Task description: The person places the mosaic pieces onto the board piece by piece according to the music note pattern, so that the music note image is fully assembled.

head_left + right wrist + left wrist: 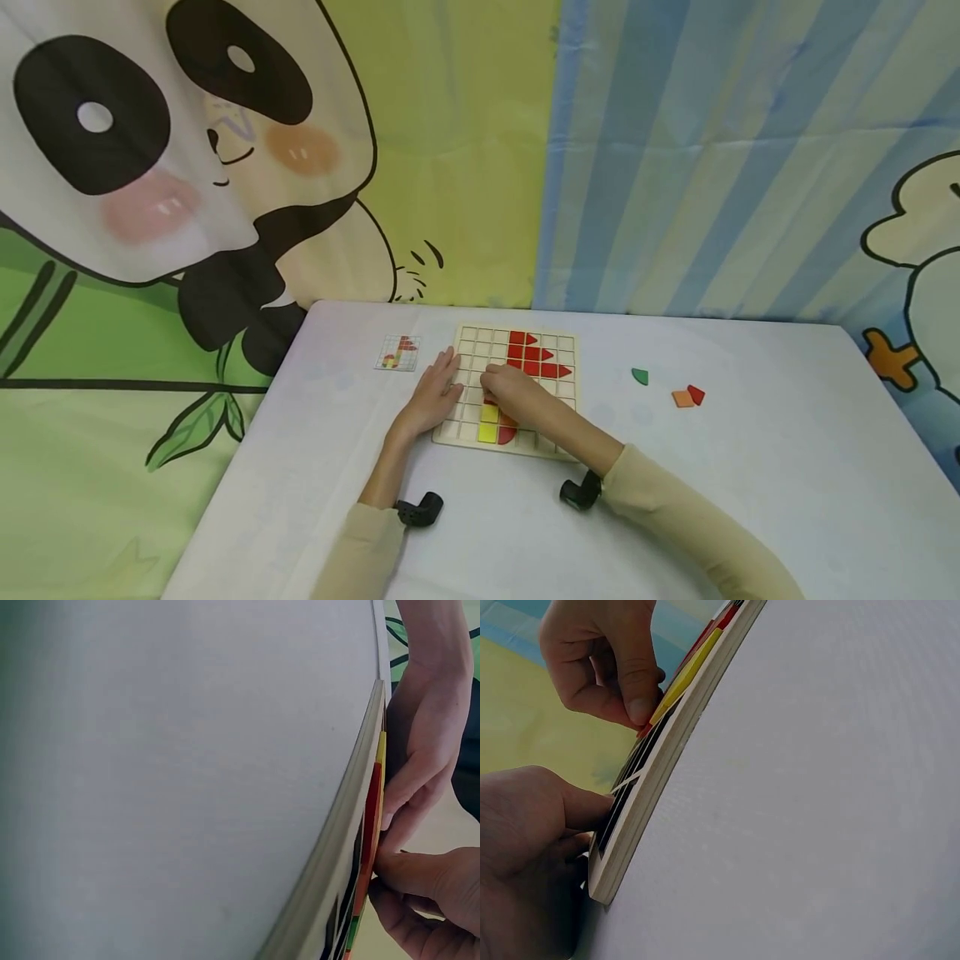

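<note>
A wooden grid board [470,356] lies on the table, partly filled with flat coloured pieces. Over its middle, my right hand [517,393] pinches a small red piece [642,732] with thumb and fingertips, low against the board; the fingers cover most of it. Just below sit yellow pieces [488,424] and a rounded red piece [507,432]. Red rows with pointed ends [536,354] fill part of the upper right. Resting along the board's left edge, my left hand [437,392] has its fingers extended, and its thumb touches the frame.
A small pattern card [389,345] lies left of the board. To the right are a loose green piece [640,377], an orange square [682,399] and a red piece [696,394]. Behind the white table [795,467] hangs a printed curtain [480,150].
</note>
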`<state>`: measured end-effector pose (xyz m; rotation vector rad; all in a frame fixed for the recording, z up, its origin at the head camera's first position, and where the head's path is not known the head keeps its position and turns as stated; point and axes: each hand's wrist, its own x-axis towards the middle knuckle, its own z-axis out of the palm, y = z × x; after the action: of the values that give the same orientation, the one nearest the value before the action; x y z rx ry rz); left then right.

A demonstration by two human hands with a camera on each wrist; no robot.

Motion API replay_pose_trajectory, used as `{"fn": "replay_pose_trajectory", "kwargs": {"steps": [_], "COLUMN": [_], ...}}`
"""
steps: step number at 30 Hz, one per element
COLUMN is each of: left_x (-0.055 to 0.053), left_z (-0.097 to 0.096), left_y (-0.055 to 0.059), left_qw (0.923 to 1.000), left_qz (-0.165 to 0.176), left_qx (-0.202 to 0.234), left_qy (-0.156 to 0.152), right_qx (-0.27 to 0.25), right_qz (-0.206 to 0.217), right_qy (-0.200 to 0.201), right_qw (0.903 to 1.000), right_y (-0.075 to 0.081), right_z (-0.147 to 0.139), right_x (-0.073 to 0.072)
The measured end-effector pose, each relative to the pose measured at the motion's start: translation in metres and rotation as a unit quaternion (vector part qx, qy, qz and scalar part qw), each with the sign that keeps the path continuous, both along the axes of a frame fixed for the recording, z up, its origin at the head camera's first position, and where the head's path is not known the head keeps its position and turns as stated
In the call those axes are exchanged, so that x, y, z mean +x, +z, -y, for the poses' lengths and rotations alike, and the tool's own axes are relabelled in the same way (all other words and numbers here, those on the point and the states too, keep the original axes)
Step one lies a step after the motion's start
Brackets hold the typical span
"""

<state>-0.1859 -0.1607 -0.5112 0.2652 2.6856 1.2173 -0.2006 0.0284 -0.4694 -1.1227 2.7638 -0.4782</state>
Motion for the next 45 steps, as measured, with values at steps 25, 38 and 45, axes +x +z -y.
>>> {"fn": "replay_pose_trajectory", "kwargs": {"steps": [25,38,45], "left_x": [-0.003,-0.002,-0.001], "left_z": [-0.001,0.001,0.001], "left_y": [-0.001,-0.001,-0.003], "left_qw": [0.9999,1.0,1.0], "left_qz": [-0.004,0.006,0.008], "left_qx": [-0.011,-0.005,0.001], "left_qy": [-0.004,0.005,0.002], "right_qx": [-0.07,-0.102,-0.098], "right_qz": [-0.07,-0.042,-0.054], "right_qy": [-0.085,-0.205,-0.211], "right_qw": [0.9914,0.9726,0.9711], "right_y": [0.016,0.006,0.0], "right_z": [-0.14,-0.243,-0.252], "right_x": [0.041,0.034,0.038]}}
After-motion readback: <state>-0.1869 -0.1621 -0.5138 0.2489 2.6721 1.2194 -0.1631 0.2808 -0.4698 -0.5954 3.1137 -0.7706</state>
